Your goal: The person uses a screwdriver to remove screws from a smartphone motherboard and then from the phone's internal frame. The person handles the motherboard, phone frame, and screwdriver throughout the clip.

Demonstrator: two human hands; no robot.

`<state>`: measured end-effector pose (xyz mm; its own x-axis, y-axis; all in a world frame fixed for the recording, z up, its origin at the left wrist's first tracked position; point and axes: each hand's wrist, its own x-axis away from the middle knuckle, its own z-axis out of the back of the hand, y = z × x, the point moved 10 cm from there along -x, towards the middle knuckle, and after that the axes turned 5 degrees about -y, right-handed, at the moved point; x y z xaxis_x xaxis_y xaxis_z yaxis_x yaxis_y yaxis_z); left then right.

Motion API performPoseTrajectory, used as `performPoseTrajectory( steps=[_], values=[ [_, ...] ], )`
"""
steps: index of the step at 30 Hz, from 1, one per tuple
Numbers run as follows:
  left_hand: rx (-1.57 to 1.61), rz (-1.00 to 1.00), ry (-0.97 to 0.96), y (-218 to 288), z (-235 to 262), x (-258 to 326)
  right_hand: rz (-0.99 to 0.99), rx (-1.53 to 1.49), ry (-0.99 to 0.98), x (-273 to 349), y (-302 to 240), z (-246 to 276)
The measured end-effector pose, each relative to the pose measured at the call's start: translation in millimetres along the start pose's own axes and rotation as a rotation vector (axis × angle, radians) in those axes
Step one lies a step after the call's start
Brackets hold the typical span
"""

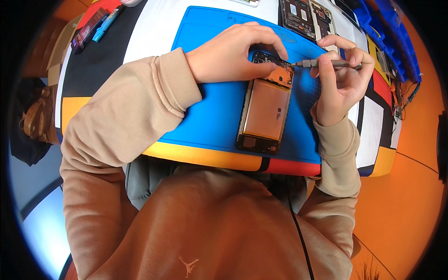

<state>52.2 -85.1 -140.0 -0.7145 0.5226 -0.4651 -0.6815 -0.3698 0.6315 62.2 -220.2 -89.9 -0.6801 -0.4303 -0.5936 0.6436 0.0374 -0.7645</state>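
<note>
An opened smartphone lies on the blue work mat, its battery and upper circuit board exposed. My left hand comes in from the left and curls round the phone's top end. Its thumb rests on the upper board, and the index finger reaches to the top edge. In my right hand is a slim grey screwdriver, gripped between thumb and fingers and pointing left. The tip meets the phone's upper right corner; whether it sits in a screw is too small to see.
Behind the mat lie other opened device parts. Blue plastic bins stand at the far right, with loose wires below them. A blue pen-like tool lies at the far left. The table's yellow front edge runs close to my body.
</note>
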Motion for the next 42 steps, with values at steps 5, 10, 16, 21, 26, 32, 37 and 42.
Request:
performPoseTrajectory(
  steps=[5, 10, 16, 21, 26, 32, 37, 42],
  values=[
    [-0.007, -0.013, -0.021, 0.7, 1.4, -3.2, -0.068, -0.063, 0.027, 0.1, 11.7, 3.7],
    [-0.03, -0.011, 0.023, -1.2, 5.2, -3.7, -0.073, -0.163, 0.137, -5.8, 14.5, 19.0],
    [-0.025, -0.015, 0.069, -0.3, 12.3, -1.9, -0.358, -0.089, -0.136, -1.3, 39.1, -12.3],
    [-0.044, -0.011, 0.076, 0.6, 13.7, -1.9, -0.246, 0.271, -0.26, 0.6, 32.5, -24.6],
    [-0.03, 0.006, 0.093, -0.3, 15.4, -1.0, -0.167, 0.446, -0.222, -3.8, 29.3, -20.7],
    [-0.021, -0.045, 0.167, 2.5, 21.2, -1.8, -0.269, 0.348, -0.219, 3.8, 39.8, -21.5],
    [0.069, 0.062, 0.099, -6.4, 18.3, -0.9, -0.417, 0.076, -0.162, 9.8, 55.3, -22.6],
    [0.098, 0.135, 0.069, -10.4, 18.0, -0.6, -0.493, -0.115, -0.141, 10.4, 63.8, -24.9]
  ],
)
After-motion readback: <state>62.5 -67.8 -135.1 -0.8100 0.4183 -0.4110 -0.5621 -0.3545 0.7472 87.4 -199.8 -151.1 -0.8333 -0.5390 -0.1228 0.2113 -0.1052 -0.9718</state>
